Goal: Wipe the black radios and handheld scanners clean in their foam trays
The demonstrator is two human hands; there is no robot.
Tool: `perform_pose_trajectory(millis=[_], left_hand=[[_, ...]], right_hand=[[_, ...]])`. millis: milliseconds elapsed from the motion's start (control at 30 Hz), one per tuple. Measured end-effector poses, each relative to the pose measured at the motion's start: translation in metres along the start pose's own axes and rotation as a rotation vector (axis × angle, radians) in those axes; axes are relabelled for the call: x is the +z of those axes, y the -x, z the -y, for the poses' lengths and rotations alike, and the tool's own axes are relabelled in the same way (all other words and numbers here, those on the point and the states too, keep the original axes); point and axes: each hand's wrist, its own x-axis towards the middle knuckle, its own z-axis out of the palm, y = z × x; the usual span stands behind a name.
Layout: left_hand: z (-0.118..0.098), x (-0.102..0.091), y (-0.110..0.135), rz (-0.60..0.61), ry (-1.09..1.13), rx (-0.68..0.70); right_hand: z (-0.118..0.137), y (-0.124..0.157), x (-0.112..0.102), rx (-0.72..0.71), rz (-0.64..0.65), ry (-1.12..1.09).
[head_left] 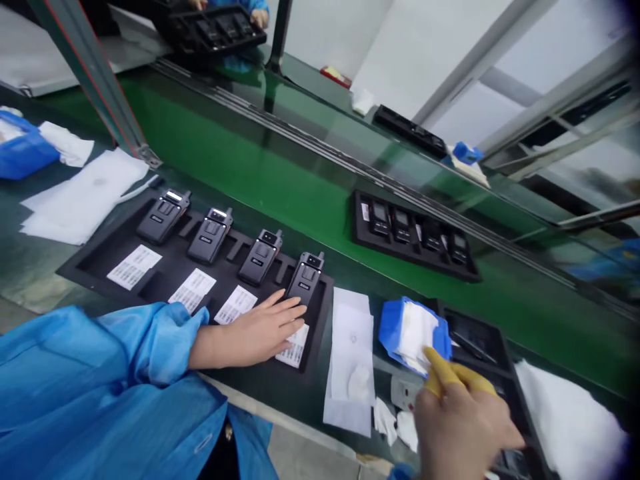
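Observation:
My left hand (265,331) is open, fingers spread, reaching over the near right part of a black foam tray (320,327). Its fingertips are at the lower end of a black handheld radio (306,277) with a stubby antenna, and the hand partly covers a white printed label (296,348). Several like radios lie in a row in the tray, each with a label below it. My right hand (457,407) wears yellow finger cots. Its fingertips meet white wipes (418,333) in a blue box (393,323); whether they pinch one is hidden.
White sheets (350,360) and crumpled wipes (385,421) lie between the tray and my right hand. A second black tray (500,347) and white bag-like material (570,413) stand right. Another radio tray (415,237) lies on the green belt (300,207). A co-worker's hand (260,18) holds a tray beyond.

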Motion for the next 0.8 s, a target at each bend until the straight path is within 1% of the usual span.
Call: perform_pose_trajectory(millis=[67, 100, 167, 233, 333, 433, 500, 700, 800], left_hand=[[0.002, 0.004, 0.002, 0.005, 0.001, -0.026], [0.003, 0.007, 0.002, 0.002, 0.003, -0.038], [0.004, 0.01, 0.002, -0.003, 0.011, -0.054], [0.006, 0.014, 0.003, -0.015, 0.023, -0.064], [0.006, 0.017, 0.004, -0.022, 0.036, -0.07], [0.006, 0.018, 0.004, -0.024, 0.041, -0.074], [0.005, 0.018, 0.003, -0.032, 0.046, -0.074], [0.005, 0.016, 0.002, -0.037, 0.076, -0.086], [0.005, 0.017, 0.002, -0.033, 0.084, -0.081]], right_hand=[[0.04, -0.02, 0.014, -0.153, -0.103, 0.006], [0.059, -0.028, 0.023, -0.254, -0.119, -0.049], [0.092, -0.042, 0.042, -0.378, -0.132, -0.128], [0.115, -0.051, 0.06, -0.491, -0.106, -0.158], [0.136, -0.058, 0.076, -0.638, -0.053, -0.146], [0.148, -0.06, 0.082, -0.707, -0.011, -0.153], [0.15, -0.059, 0.084, -0.714, 0.0, -0.14], [0.136, -0.055, 0.086, -0.655, -0.001, -0.049], [0.138, -0.054, 0.085, -0.676, -0.058, -0.015]])
